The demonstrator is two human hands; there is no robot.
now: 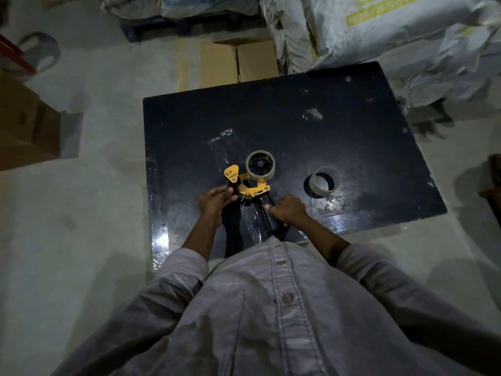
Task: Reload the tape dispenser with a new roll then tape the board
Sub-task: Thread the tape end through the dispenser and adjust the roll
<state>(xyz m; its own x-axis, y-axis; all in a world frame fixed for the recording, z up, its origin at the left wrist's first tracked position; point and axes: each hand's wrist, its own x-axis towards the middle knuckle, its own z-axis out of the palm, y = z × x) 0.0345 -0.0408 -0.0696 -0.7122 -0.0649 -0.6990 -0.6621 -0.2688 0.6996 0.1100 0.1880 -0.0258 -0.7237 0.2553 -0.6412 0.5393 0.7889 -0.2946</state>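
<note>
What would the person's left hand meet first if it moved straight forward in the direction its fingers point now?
Probably the yellow metal tape dispenser: the left hand already has its fingertips at the dispenser's front end, over the black board. Whether they touch it is unclear from this single view.

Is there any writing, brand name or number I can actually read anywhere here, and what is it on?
Yellow tape dispenser: small dark print on its triangular plate, too small to read.
Grey sacks: yellow printed bands and a block, too blurred to read.
Cardboard boxes, black board: no text visible.
</note>
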